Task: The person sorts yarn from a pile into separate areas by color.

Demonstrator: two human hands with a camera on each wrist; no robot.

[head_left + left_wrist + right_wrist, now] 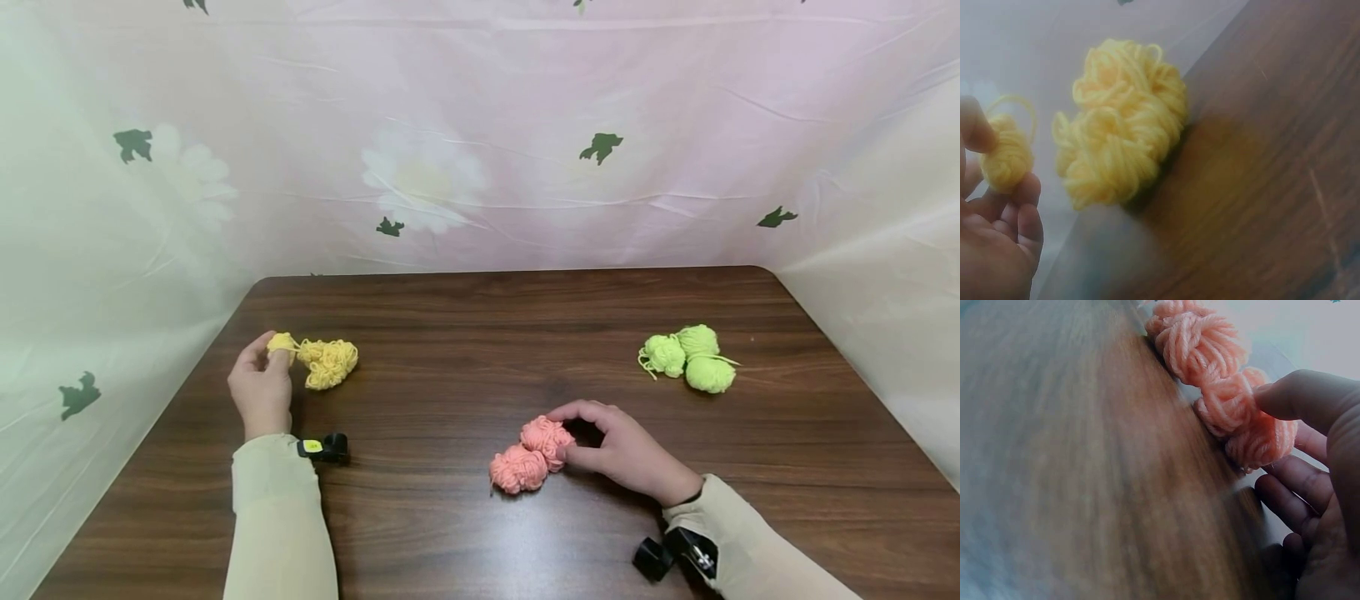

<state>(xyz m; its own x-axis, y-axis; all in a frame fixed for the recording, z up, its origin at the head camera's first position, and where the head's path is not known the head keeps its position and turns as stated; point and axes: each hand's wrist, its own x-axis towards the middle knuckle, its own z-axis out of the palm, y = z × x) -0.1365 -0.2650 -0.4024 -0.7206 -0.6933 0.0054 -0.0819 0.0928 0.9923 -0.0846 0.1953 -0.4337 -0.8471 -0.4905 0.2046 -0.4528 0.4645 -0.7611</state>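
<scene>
On the left of the table, my left hand [262, 387] pinches a small yellow yarn ball [1009, 156] between thumb and fingers. Just right of it lies a larger, looser clump of yellow yarn [328, 364], and a strand shows between the two. Near the table's middle, my right hand [626, 450] grips one pink yarn ball [547, 442], thumb on the near side and fingers around the far side. A second pink yarn ball [518, 469] touches it on the left. In the right wrist view the thumb [1297, 397] presses into the pink yarn.
Several light green yarn balls [697, 358] lie together at the back right, with loose strands. The dark wooden table [450, 333] has rounded far corners. A pale floral cloth [487, 125] hangs behind it and along both sides. Black wrist cameras [693, 550] are strapped over the sleeves.
</scene>
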